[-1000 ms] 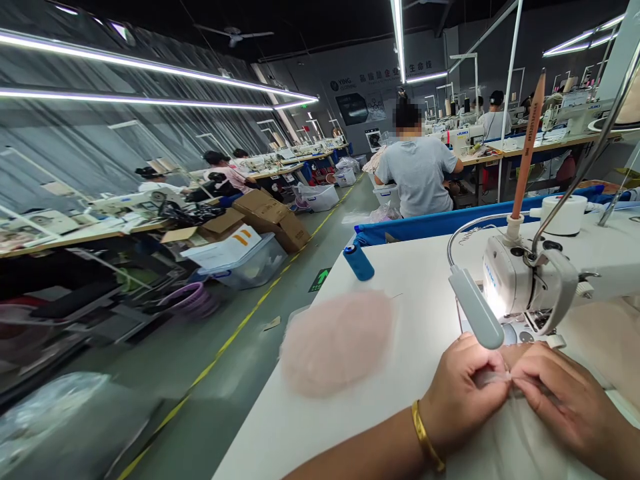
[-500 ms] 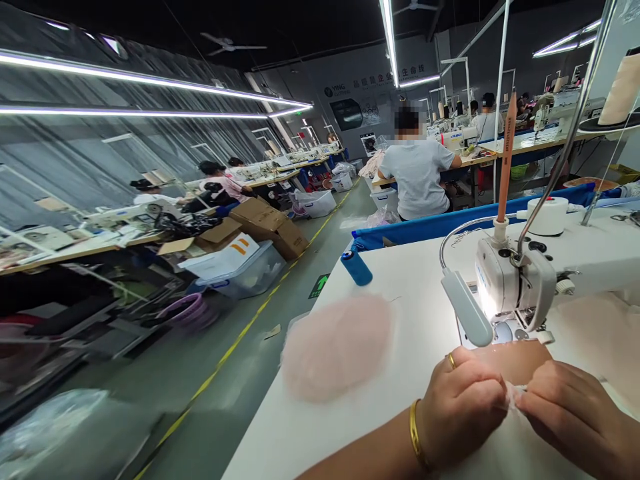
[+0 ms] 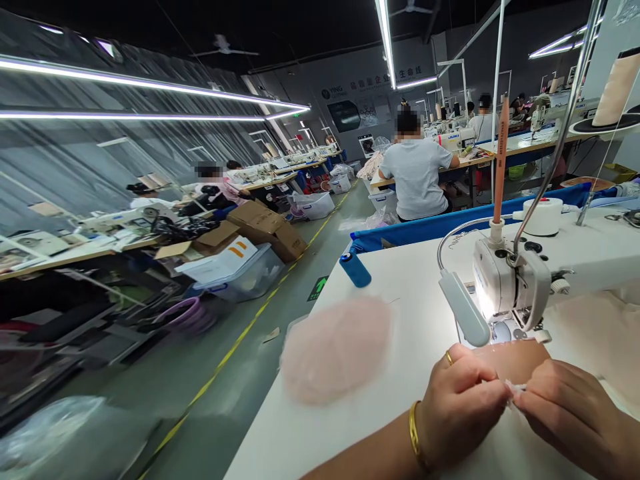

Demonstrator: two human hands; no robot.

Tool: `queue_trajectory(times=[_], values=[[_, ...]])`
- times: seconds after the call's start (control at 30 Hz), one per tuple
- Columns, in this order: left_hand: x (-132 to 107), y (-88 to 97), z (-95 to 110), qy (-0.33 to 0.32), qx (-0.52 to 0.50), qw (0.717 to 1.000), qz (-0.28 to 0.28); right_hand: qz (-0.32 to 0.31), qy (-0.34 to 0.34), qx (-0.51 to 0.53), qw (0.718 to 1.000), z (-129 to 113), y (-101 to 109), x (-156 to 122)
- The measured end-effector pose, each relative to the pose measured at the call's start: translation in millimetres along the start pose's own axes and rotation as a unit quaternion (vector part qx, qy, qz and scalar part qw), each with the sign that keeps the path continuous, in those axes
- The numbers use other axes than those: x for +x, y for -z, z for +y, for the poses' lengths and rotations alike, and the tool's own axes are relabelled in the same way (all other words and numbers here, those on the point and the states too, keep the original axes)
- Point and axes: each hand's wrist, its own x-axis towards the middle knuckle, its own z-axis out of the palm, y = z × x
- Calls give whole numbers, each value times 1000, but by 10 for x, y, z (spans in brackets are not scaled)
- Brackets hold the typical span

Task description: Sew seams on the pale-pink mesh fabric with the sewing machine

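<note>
My left hand [image 3: 463,407] is closed in a pinch on thin pale fabric [image 3: 511,395], close to the sewing machine. Facing it, my right hand [image 3: 570,410] pinches the same fabric, and a small gap separates the two sets of fingertips. A flat brown piece [image 3: 520,359] lies just beyond my fingers, in front of the sewing machine head [image 3: 505,280]. The machine's lamp shines on the needle area, which is partly hidden. To the left, a pile of sheer pink fabric [image 3: 340,350] rests on the white table [image 3: 415,327].
A blue thread spool [image 3: 355,269] lies near the table's far left corner. An orange pencil [image 3: 501,160] stands upright on the machine. Blue cloth [image 3: 425,223] runs along the far edge. Beyond the aisle are cardboard boxes [image 3: 267,227], a plastic bin [image 3: 245,273] and co-workers at machines.
The view has shifted slightly. Both hands keep their pinch on the pale fabric, with only a small movement of the fingers.
</note>
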Motion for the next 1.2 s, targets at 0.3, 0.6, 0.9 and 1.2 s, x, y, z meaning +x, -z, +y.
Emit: queue_trajectory(times=[0.3,0.6,0.9,1.2], values=[[36,23,-5,-11,5,1000,5,102,8,-57,993,3,-145,3],[19,-34,-25,-23,7,1000,18,162,15,-49,986,-38,-213,155],[1,-41,-32,-23,22,999,7,149,11,-23,989,-44,-207,173],[37,-55,-24,-7,41,999,2,127,-6,-22,992,-14,-240,140]])
